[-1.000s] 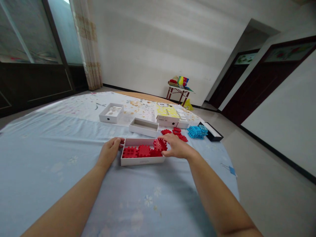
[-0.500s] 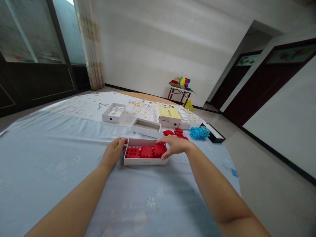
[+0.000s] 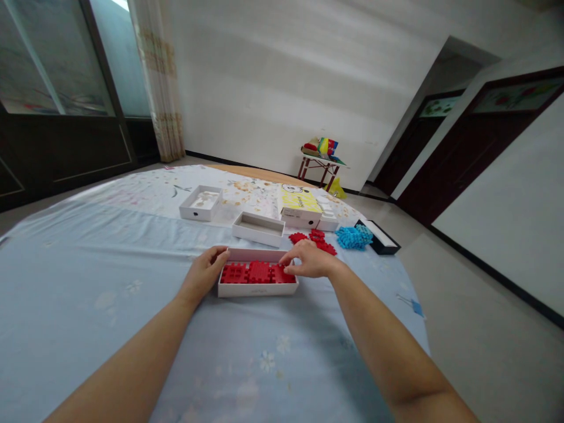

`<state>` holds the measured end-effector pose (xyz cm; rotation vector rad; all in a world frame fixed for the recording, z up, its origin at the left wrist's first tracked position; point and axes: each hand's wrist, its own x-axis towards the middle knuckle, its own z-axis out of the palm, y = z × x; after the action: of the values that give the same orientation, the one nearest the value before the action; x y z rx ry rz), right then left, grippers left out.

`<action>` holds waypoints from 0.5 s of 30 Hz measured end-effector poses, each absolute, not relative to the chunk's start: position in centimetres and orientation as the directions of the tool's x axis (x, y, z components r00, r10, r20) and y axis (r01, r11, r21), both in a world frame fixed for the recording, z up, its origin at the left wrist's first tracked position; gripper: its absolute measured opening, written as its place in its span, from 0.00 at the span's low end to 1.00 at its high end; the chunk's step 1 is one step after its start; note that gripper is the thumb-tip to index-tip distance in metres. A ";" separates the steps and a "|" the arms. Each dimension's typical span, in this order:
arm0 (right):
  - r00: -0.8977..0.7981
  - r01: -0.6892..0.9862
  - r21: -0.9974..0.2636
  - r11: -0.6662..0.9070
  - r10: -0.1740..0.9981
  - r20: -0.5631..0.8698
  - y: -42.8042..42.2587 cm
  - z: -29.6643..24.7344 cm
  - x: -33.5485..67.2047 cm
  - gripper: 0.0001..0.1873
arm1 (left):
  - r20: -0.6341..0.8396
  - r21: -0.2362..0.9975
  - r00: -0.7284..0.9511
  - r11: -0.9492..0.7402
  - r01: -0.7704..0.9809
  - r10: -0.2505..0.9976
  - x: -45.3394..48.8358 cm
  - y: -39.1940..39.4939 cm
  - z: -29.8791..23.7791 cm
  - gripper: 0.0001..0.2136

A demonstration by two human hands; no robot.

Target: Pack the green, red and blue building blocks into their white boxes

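On a pale blue floral bedsheet (image 3: 110, 264), the left hand (image 3: 203, 275) grips the left end of a shallow white box (image 3: 257, 288) holding three red interlocking blocks (image 3: 258, 272). The right hand (image 3: 308, 261), fingers loose, presses the rightmost block. Two more open white boxes (image 3: 258, 228) lie farther off; loose red pieces (image 3: 315, 238) sit partly hidden behind the right hand.

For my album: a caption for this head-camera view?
Two hands settle red blocks into a white box.

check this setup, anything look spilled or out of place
Nothing looks spilled or damaged. The red blocks lie flat in a row inside the white box, held by the left hand and right hand. Loose red pieces and blue pieces sit in small heaps beyond.
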<state>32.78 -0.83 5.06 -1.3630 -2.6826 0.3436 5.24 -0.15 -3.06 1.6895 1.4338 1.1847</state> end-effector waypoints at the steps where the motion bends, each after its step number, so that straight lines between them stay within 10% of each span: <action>1: -0.587 0.781 -0.256 0.570 0.810 0.012 -0.9 5.0 32.8 0.14 | 0.235 0.877 0.014 -0.218 0.427 0.972 5.2 -0.1 -3.2 0.21; 15: -0.266 0.767 -0.490 0.415 0.900 0.346 -0.7 2.5 36.0 0.15 | 0.224 0.854 -0.003 -0.195 0.483 0.975 5.4 -0.3 -2.6 0.20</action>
<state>35.99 -0.75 2.49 -1.4077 -2.0951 0.2994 5.41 -0.26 -2.60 1.7214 1.5095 1.1390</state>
